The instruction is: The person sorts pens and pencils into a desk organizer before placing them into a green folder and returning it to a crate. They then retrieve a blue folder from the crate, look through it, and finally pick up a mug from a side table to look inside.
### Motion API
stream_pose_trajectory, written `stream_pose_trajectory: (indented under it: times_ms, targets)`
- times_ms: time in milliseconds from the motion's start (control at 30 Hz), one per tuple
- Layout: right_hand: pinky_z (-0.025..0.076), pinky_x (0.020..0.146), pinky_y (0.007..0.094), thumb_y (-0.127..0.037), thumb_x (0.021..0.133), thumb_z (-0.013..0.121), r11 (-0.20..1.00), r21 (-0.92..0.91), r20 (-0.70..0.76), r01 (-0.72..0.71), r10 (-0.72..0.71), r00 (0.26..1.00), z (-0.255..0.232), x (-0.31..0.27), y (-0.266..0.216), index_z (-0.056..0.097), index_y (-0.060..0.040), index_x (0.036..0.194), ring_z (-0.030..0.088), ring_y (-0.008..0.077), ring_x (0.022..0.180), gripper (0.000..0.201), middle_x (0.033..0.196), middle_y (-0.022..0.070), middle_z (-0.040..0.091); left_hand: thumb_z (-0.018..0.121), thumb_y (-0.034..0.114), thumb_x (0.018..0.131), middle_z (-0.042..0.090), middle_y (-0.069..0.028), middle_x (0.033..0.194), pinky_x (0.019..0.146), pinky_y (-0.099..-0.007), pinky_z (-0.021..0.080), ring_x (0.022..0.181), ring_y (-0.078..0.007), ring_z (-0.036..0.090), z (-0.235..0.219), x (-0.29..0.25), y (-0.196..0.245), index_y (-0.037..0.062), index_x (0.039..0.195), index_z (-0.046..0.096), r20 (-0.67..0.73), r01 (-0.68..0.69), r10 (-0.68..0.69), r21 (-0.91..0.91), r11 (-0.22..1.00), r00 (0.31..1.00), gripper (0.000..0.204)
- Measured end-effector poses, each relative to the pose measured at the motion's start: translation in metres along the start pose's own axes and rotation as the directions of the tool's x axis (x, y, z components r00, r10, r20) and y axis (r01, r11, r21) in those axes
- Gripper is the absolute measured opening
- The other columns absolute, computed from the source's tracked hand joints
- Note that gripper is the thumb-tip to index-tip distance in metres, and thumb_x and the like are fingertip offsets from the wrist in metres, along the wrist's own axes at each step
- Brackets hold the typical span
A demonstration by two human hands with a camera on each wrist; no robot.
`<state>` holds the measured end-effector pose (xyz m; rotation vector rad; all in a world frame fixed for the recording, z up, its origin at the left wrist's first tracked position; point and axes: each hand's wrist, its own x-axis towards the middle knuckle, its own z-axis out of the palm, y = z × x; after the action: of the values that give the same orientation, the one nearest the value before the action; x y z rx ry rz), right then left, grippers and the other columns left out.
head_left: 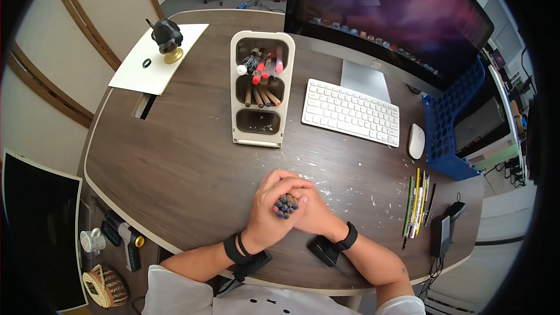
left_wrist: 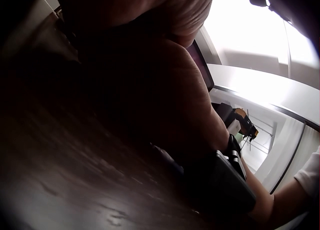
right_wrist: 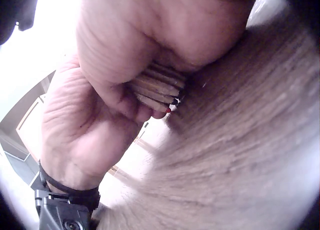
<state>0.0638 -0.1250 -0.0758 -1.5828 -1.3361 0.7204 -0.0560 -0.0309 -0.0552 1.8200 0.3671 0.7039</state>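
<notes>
Both hands clasp a bundle of wooden colored pencils (head_left: 285,206) close over the desk near its front edge. My left hand (head_left: 267,213) wraps it from the left, fingers curled across the far side. From the right, my right hand (head_left: 318,211) closes round the same bundle, its fingers overlapping the left ones. The blunt ends face up in the head view; sharpened tips, one of them red, show below the palms in the right wrist view, close to the desktop (right_wrist: 225,140). In the left wrist view the hands are dark and hide the pencils.
Beyond the hands stands a white three-compartment organizer (head_left: 235,99) with markers and wooden pencils. Right of it are a keyboard (head_left: 350,112), mouse (head_left: 416,141) and monitor (head_left: 396,17). Several loose pencils (head_left: 417,204) lie at the right, near a blue rack (head_left: 446,140). White scraps (head_left: 326,189) dot the desk.
</notes>
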Motion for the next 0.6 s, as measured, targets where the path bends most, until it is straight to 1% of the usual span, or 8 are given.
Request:
stream_pose_trajectory:
  times_ms: [67,200,333,400,433,467,533,600]
  targets:
    - [0.057,0.096,0.0485,-0.013,0.083,0.078,0.999,-0.023,-0.018,0.022,-0.022,1.000,-0.001,0.001,0.002,0.072,-0.0057,0.119,0.069,0.0437,0.113,0.038,0.120,0.0204,0.072,0.080,0.009,0.086,0.067,-0.0106,0.110,0.096,-0.0398,0.052,0.107,-0.0294,0.065,0.000,0.002,0.002,0.0064,0.113,0.078,-0.001,-0.020,0.020,0.003,1.000,1.000,0.027]
    - [0.058,0.093,0.0467,-0.011,0.084,0.077,1.000,0.019,-0.013,0.010,-0.010,1.000,-0.004,0.003,0.001,0.072,-0.0072,0.121,0.071,0.0413,0.109,0.037,0.117,0.0170,0.075,0.082,0.012,0.087,0.068,-0.0119,0.110,0.097,-0.0388,0.052,0.107,-0.0295,0.066,-0.001,0.004,0.000,0.0052,0.115,0.077,0.007,0.050,-0.050,-0.106,0.993,0.999,0.029]
    - [0.057,0.093,0.0434,-0.009,0.087,0.076,0.999,0.050,0.010,0.008,-0.009,1.000,-0.005,0.001,0.006,0.072,-0.0065,0.121,0.072,0.0378,0.110,0.034,0.117,0.0161,0.075,0.083,0.015,0.088,0.069,-0.0123,0.111,0.096,-0.0386,0.053,0.105,-0.0291,0.067,-0.004,0.007,-0.007,0.0044,0.116,0.078,0.040,-0.032,0.035,-0.082,0.996,0.999,0.030]
    - [0.057,0.096,0.0421,-0.008,0.090,0.075,0.990,0.143,0.036,0.008,-0.013,0.999,-0.004,0.001,0.008,0.072,-0.0052,0.120,0.072,0.0332,0.111,0.030,0.117,0.0140,0.075,0.081,0.015,0.090,0.069,-0.0130,0.112,0.097,-0.0386,0.053,0.103,-0.0288,0.067,-0.005,0.010,-0.009,0.0043,0.115,0.080,0.087,-0.035,0.044,-0.101,0.994,0.995,0.028]
    - [0.056,0.099,0.0415,-0.007,0.092,0.074,0.987,0.161,0.053,0.008,-0.016,0.998,-0.003,0.002,0.011,0.069,-0.0028,0.123,0.070,0.0296,0.113,0.032,0.120,0.0142,0.072,0.079,0.014,0.092,0.069,-0.0122,0.111,0.096,-0.0376,0.053,0.103,-0.0266,0.068,-0.005,0.011,-0.008,0.0038,0.115,0.081,0.086,-0.071,0.080,-0.101,0.992,0.993,0.025]
    - [0.056,0.099,0.0415,-0.007,0.092,0.074,0.990,0.137,0.030,0.011,-0.015,0.999,-0.001,0.003,0.012,0.069,-0.0028,0.123,0.070,0.0296,0.113,0.032,0.120,0.0142,0.072,0.079,0.014,0.092,0.069,-0.0122,0.111,0.096,-0.0376,0.053,0.103,-0.0266,0.068,-0.006,0.011,-0.010,0.0038,0.115,0.081,0.099,-0.095,0.107,-0.119,0.988,0.989,0.025]
    - [0.055,0.100,0.0412,-0.008,0.092,0.074,0.983,0.108,0.015,0.148,-0.150,0.989,-0.001,0.004,0.011,0.066,-0.0008,0.127,0.069,0.0287,0.115,0.037,0.124,0.0156,0.069,0.077,0.012,0.094,0.069,-0.0097,0.110,0.094,-0.0360,0.054,0.105,-0.0224,0.067,-0.003,0.012,-0.015,0.0033,0.115,0.081,0.104,-0.083,0.102,-0.180,0.980,0.989,0.023]
    - [0.054,0.102,0.0418,-0.009,0.091,0.073,0.984,0.121,0.003,0.131,-0.132,0.991,0.001,0.002,0.009,0.063,0.0005,0.129,0.066,0.0293,0.119,0.040,0.127,0.0159,0.065,0.074,0.008,0.097,0.068,-0.0067,0.110,0.095,-0.0338,0.053,0.105,-0.0185,0.066,-0.004,0.011,-0.012,0.0015,0.113,0.082,0.122,-0.025,0.054,-0.227,0.974,0.991,0.019]
